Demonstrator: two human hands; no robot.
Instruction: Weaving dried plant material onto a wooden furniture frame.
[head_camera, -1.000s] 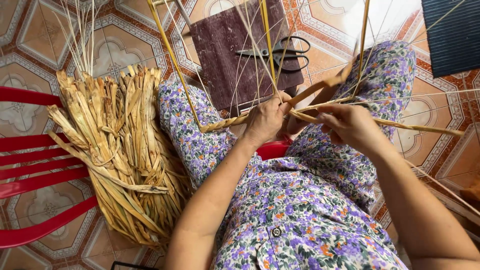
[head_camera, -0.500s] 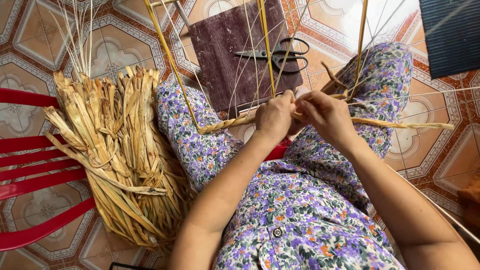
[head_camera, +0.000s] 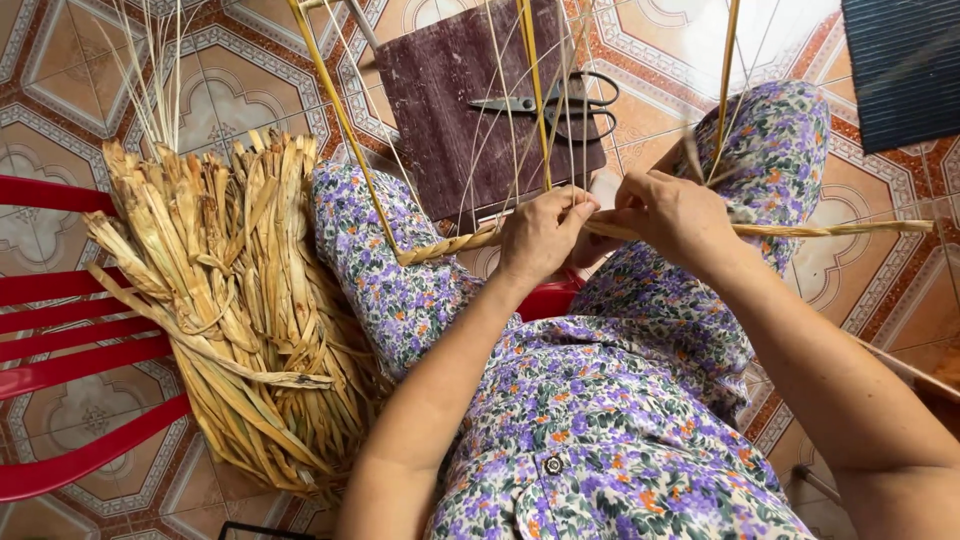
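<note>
Since the earlier frames the right hand (head_camera: 672, 212) has drawn in from the side and now sits just beside the left hand (head_camera: 540, 235), the two nearly touching over the lap. Between them runs the braided straw band (head_camera: 450, 245), a pale twisted strip that starts near the left knee, passes under the left hand and comes out past the right hand as a straight straw length over the right knee. The left hand's fingers are curled shut, pinching the band at its working end; the right hand's fingers are pressed together on the same band and on a thin upright strand, though the exact fingertip contact is hidden. Long yellow straw stems (head_camera: 345, 125) rise from the band, fanning away toward the top of the view. Beyond the band, past the knees, lies a dark purple-brown rectangular board (head_camera: 440, 110) on the patterned tile floor (head_camera: 80, 80), with black-handled scissors (head_camera: 560, 102) resting on it. Left of the band, against the left thigh, a tied bundle of dried straw leaves (head_camera: 240, 310) leans on red chair slats (head_camera: 70, 345). Far right of the band, at the upper corner, is a dark blue ribbed mat (head_camera: 905, 65). The person wears purple floral-print clothes (head_camera: 600, 420).
</note>
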